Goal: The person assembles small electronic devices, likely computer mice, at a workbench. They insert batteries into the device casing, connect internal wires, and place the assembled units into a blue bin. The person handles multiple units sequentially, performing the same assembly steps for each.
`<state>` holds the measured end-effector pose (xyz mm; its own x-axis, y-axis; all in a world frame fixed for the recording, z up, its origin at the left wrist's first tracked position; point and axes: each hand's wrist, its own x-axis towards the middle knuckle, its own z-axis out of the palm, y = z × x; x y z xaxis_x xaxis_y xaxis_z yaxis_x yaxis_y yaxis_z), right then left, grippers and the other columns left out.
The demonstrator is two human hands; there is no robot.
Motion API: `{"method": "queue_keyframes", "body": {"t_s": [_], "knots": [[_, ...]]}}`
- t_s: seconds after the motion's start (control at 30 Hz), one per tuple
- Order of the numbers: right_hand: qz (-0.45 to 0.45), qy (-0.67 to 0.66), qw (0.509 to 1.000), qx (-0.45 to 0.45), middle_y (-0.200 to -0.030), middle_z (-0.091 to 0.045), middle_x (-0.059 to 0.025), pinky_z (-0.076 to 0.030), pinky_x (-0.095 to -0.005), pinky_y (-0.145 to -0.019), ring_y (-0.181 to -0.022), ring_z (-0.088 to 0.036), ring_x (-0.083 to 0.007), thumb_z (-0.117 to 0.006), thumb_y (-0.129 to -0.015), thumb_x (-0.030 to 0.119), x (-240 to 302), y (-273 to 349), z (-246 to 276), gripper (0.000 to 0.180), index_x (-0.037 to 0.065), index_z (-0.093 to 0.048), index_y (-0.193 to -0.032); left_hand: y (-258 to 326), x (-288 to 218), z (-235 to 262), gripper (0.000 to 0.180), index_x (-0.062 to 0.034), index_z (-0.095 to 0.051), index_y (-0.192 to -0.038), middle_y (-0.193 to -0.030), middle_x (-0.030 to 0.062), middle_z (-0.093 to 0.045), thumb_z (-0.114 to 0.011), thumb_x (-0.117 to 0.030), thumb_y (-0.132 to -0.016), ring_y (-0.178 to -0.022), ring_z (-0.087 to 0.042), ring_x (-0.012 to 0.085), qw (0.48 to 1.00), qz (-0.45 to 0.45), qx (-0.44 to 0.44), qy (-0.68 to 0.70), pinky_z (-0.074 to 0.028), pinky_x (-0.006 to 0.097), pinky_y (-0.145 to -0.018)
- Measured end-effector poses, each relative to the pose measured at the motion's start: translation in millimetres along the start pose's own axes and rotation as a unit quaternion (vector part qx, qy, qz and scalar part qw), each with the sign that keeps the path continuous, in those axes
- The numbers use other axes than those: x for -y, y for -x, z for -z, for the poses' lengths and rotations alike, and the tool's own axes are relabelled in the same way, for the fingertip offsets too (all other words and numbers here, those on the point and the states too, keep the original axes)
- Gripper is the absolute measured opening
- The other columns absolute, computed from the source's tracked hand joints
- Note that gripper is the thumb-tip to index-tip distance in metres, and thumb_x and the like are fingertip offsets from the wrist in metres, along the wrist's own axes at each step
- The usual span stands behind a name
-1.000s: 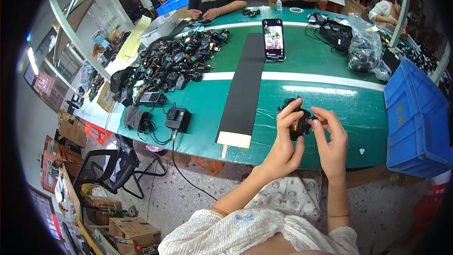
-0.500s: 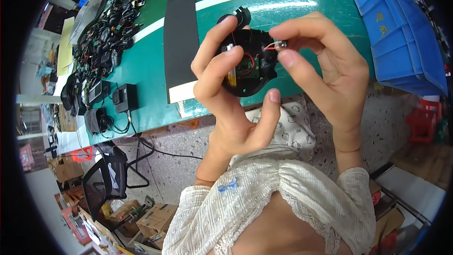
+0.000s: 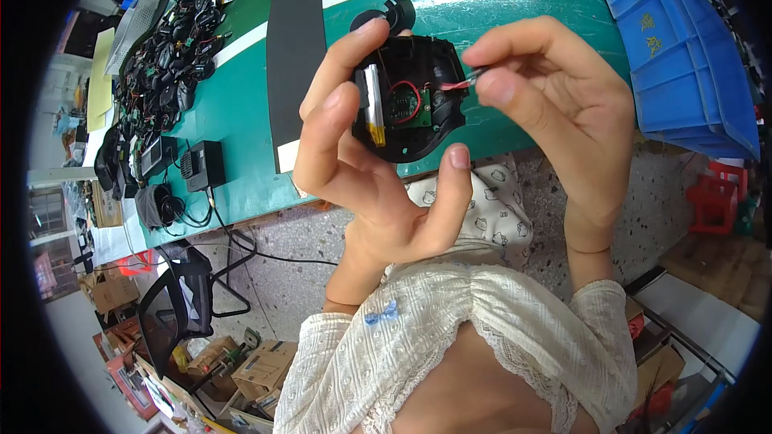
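Observation:
My left hand (image 3: 362, 153) holds an opened black round device shell (image 3: 406, 100) close to the camera, thumb below and fingers along its left side. Inside it I see a small silver-and-yellow battery (image 3: 372, 104), a green circuit board (image 3: 404, 104) and looped red wire. My right hand (image 3: 555, 104) pinches a thin red-and-black wire end (image 3: 458, 83) at the shell's right edge. A second black round part (image 3: 386, 14) lies on the green table (image 3: 241, 112) just behind the shell.
A black mat strip (image 3: 291, 40) runs across the table. Several black devices and cables (image 3: 165, 56) pile at the left, with two black chargers (image 3: 201, 165) near the front edge. A blue bin (image 3: 683, 48) stands at right, a black chair (image 3: 181, 305) below left.
The view has dropped and closed in on my hands; the shell now sits nearer the camera. My right fingers have shifted from the shell's edge to pinching the wire end.

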<state>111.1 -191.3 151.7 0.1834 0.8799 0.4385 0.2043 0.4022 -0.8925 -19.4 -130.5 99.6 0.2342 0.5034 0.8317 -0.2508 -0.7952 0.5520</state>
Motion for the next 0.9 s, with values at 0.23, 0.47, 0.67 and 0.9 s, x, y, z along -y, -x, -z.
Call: {"method": "queue_keyframes", "body": {"t_s": [0.23, 0.47, 0.67, 0.9], "knots": [[-0.065, -0.047, 0.995, -0.056, -0.07, -0.053, -0.0008, -0.032, -0.0154, -0.053, -0.062, -0.045, -0.0034, -0.057, -0.084, 0.014, 2.7, -3.7, -4.6, 0.02, -0.002, -0.055, -0.095, -2.0, 2.8, -0.7, 0.079, -0.0098, -0.01, -0.131, -0.129, 0.0296, -0.025, -0.056, 0.001, -0.068, -0.111, -0.042, 0.0338, 0.999, -0.016, 0.034, -0.039, -0.038, 0.041, -0.094], [-0.136, -0.099, 0.986, 0.022, -0.067, -0.052, -0.0007, -0.035, -0.0159, -0.05, -0.062, -0.046, -0.0039, -0.053, -0.086, 0.015, 2.3, -9.1, 9.3, 0.023, -0.002, -0.054, -0.1, -2.4, 6.0, -4.0, 0.075, -0.0089, -0.013, -0.13, -0.129, 0.0289, -0.027, -0.056, 0.0, -0.069, -0.113, -0.04, 0.0314, 0.999, -0.019, 0.026, -0.038, -0.036, 0.04, -0.095], [-0.121, -0.117, 0.982, 0.088, -0.079, -0.056, -0.0053, -0.043, -0.0179, -0.057, -0.069, -0.053, -0.0066, -0.053, -0.085, 0.009, -3.1, -11.4, 14.8, 0.023, -0.004, -0.053, -0.104, -4.0, 13.2, -2.5, 0.07, -0.0088, -0.014, -0.129, -0.131, 0.0262, -0.026, -0.056, -0.001, -0.073, -0.114, -0.038, 0.0294, 0.999, -0.013, 0.011, -0.048, -0.035, 0.039, -0.096], [-0.003, 0.031, 0.999, 0.03, -0.089, -0.056, -0.0079, -0.044, -0.0192, -0.062, -0.075, -0.053, -0.0091, -0.052, -0.082, -0.003, -2.3, -16.3, 15.1, 0.019, -0.007, -0.056, -0.1, -12.4, 16.8, -8.2, 0.069, -0.0076, -0.015, -0.128, -0.13, 0.027, -0.027, -0.056, -0.001, -0.073, -0.113, -0.04, 0.0311, 1.0, -0.02, 0.009, -0.015, -0.037, 0.039, -0.095]]}}
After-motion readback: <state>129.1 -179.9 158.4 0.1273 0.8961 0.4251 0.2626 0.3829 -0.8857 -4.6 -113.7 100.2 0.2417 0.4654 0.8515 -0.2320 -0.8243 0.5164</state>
